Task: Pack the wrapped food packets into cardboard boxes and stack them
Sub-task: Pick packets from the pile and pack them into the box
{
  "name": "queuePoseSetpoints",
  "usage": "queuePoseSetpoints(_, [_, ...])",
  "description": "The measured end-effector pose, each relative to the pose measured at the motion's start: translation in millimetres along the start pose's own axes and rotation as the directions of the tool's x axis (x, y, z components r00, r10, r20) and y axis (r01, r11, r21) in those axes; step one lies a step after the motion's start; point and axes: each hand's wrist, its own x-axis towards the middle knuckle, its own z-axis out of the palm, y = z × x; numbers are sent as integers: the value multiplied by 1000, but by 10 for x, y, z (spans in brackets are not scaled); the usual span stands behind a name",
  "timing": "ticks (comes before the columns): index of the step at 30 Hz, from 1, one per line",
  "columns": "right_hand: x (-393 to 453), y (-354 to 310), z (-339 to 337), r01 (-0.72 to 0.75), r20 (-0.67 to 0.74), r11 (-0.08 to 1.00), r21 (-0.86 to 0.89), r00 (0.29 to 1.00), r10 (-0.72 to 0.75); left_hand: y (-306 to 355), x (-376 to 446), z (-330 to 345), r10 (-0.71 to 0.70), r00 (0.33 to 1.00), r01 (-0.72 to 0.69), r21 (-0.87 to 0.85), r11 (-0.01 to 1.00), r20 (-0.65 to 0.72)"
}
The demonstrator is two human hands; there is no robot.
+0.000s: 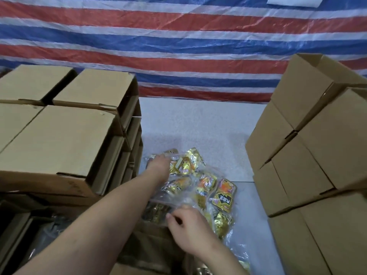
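- I see cardboard box stacks point(65, 133) left and right point(309, 155) of the clear bag of packets point(198, 187) on the white table point(190, 124).
- My left hand point(158, 165) presses the bag's far end; grip unclear.
- My right hand point(188, 229) pinches its near edge.

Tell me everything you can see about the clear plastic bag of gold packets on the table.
The clear plastic bag is thin, crinkled and glossy, lying flat on the pale table between two stacks of cardboard boxes. Inside are many small gold and orange wrapped packets, some with dark printed labels. The left hand rests on its far end; the right hand pinches its near edge. Whether it is sealed cannot be told.
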Motion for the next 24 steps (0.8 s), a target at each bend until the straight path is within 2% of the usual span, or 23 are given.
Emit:
queuePoseSetpoints(3, [171,80,-15,-20,27,1000,23,999,19,69,203,120,34,999,-34,-2,999,9])
queuePoseSetpoints(6, [330,216,-19,-36,-8,998,60,999,37,126,344,252,56,996,-60,64,996,65])
queuePoseSetpoints(10, [489,429,-51,-112,-41,972,205,992,122,170,458,430,22,991,-29,48,998,131])
queuePoseSetpoints(17, [609,589,-151,-197,-63,920,339,971,231,253,459,519,-10,1000,10,-15,1000,-3])
queuePoseSetpoints(21, [617,563,-239,-215,-88,900,378,960,267,181,340,405,32,999,-25,-212,977,28])
queuePoseSetpoints(24, [608,512,-290,-235,-114,849,473,939,324,132,120,191,-62,994,7,-525,851,-87])
